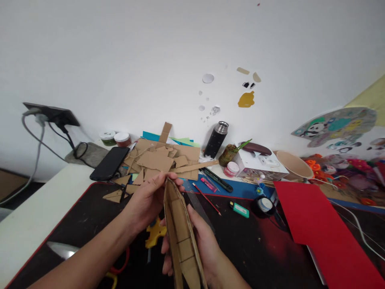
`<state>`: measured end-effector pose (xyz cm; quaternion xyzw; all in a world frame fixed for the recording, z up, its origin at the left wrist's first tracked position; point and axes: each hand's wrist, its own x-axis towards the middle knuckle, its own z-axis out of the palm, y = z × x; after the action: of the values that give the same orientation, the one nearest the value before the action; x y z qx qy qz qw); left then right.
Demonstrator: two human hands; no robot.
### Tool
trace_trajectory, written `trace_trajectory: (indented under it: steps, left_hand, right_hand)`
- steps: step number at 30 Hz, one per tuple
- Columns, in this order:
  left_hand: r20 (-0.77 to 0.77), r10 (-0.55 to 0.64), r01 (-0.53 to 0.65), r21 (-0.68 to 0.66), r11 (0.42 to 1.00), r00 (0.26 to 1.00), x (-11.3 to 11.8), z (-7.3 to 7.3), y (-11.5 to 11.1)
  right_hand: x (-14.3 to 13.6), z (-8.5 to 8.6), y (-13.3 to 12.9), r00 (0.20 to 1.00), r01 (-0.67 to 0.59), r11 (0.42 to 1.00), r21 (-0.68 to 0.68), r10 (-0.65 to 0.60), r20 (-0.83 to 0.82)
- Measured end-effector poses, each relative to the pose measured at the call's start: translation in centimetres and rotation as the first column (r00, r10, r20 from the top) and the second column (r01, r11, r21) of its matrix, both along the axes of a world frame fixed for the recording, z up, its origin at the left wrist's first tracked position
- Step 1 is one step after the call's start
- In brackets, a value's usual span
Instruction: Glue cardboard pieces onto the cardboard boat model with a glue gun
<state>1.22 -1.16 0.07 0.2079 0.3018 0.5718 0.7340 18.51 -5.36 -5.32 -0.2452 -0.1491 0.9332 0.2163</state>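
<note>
A long, narrow cardboard boat-like shape [181,237] with raised side walls and a pointed far end is held above the dark mat. My left hand [148,200] grips it near the pointed tip, thumb and fingers pressed on the cardboard. Around the right wall, lower down, my right hand [203,241] is wrapped, with its fingertips showing past the left side. Dark lines cross the inside floor of the shape. Beneath my left hand, a yellow tool [155,233] lies partly hidden.
Cardboard scraps [156,159] and a phone [110,163] lie at back left. A knife or scissor blade [63,249] is by my left forearm. Beyond my hands are a black flask [215,139], pencil [207,198] and lighter [240,209]. Red sheets [321,228] lie right.
</note>
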Motion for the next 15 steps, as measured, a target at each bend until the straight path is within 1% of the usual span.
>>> trace_trajectory:
  steps: [2,5,7,9,15]
  left_hand:
    - [0.019,-0.051,0.051,0.008,0.999,0.998,-0.1,-0.1,-0.1]
    - [-0.008,-0.084,0.084,0.089,0.992,0.996,-0.1,-0.2,-0.3]
    - [-0.054,-0.076,0.082,0.141,0.987,0.996,0.0,-0.1,-0.4]
    - [-0.1,-0.062,0.078,0.158,0.984,0.993,0.1,0.1,-0.5]
    - [-0.257,-0.005,0.037,0.119,0.992,0.966,0.4,1.0,-0.7]
  right_hand:
    - [0.1,0.1,0.0,1.0,0.007,1.0,0.001,-0.007,0.013]
    - [0.2,0.2,0.1,1.0,0.009,1.0,0.005,-0.009,0.015]
    - [0.2,0.2,0.2,1.0,0.014,1.0,0.002,-0.014,0.015]
    - [0.2,0.2,0.2,1.0,0.023,1.0,0.002,-0.023,0.021]
    - [0.1,0.7,0.1,0.995,0.058,0.998,0.019,-0.06,0.078]
